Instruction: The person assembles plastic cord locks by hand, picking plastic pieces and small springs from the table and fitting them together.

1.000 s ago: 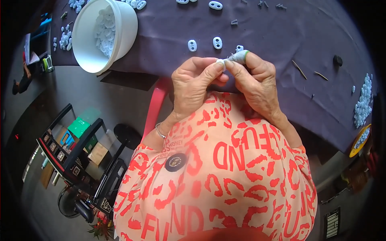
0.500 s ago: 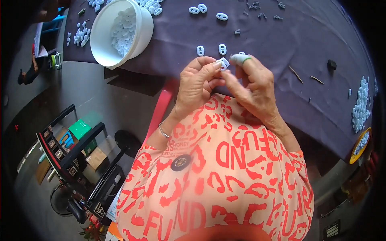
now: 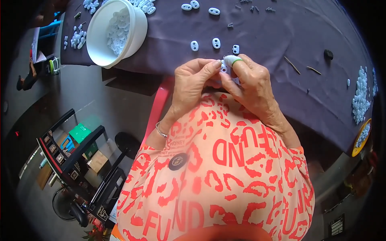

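Observation:
Close to the table edge, my left hand (image 3: 192,80) pinches a small white plastic piece with dark holes (image 3: 224,68) between thumb and fingertips. From the other side, the thumb and forefinger of my right hand (image 3: 254,80) close on the same piece. A white cover with a green band (image 3: 232,60) sits on the right forefinger. Fingers hide part of the piece. Just beyond the hands lie similar two-holed white pieces: a squarish one (image 3: 236,49), an oval one (image 3: 216,43) and another oval (image 3: 194,45).
A white tub (image 3: 138,38) of white pieces stands left on the dark tablecloth (image 3: 169,34). Small screws (image 3: 230,25) lie farther back. Two thin sticks (image 3: 292,65), a black lump (image 3: 329,54) and a pile of small white parts (image 3: 361,98) are right. A yellow-rimmed dish (image 3: 356,151) is at the right edge.
The right fingers have come in against the piece held by the left hand. The squarish piece beyond the hands now shows more fully. The whole view has shifted slightly.

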Motion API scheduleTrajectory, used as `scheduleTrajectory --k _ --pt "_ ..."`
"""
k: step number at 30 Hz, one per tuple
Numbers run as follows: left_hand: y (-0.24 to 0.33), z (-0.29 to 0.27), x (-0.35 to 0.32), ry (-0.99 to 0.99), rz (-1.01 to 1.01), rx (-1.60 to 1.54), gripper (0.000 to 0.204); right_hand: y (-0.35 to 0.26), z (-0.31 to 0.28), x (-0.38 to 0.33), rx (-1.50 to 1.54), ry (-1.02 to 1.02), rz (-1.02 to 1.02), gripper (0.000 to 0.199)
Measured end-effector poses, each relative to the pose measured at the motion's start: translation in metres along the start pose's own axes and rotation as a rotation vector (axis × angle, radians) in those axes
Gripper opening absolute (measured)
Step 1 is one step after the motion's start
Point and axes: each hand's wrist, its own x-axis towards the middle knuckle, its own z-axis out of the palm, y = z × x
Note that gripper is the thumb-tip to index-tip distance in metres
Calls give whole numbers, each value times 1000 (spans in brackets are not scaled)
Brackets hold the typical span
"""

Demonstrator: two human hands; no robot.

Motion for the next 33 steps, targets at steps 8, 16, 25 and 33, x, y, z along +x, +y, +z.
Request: scheduleTrajectory --k 8,16,25,33 --pt "-3 0 0 43 23 112 15 -1 -5 3 -177 -126 22 22" --pt "0 -1 -2 29 18 118 15 0 -4 4 -179 -187 22 22" --pt "1 -4 -2 -27 -2 155 17 11 5 3 -134 -122 -74 19" --pt "-5 -7 -1 -1 38 190 15 19 14 3 -115 -68 -205 18"
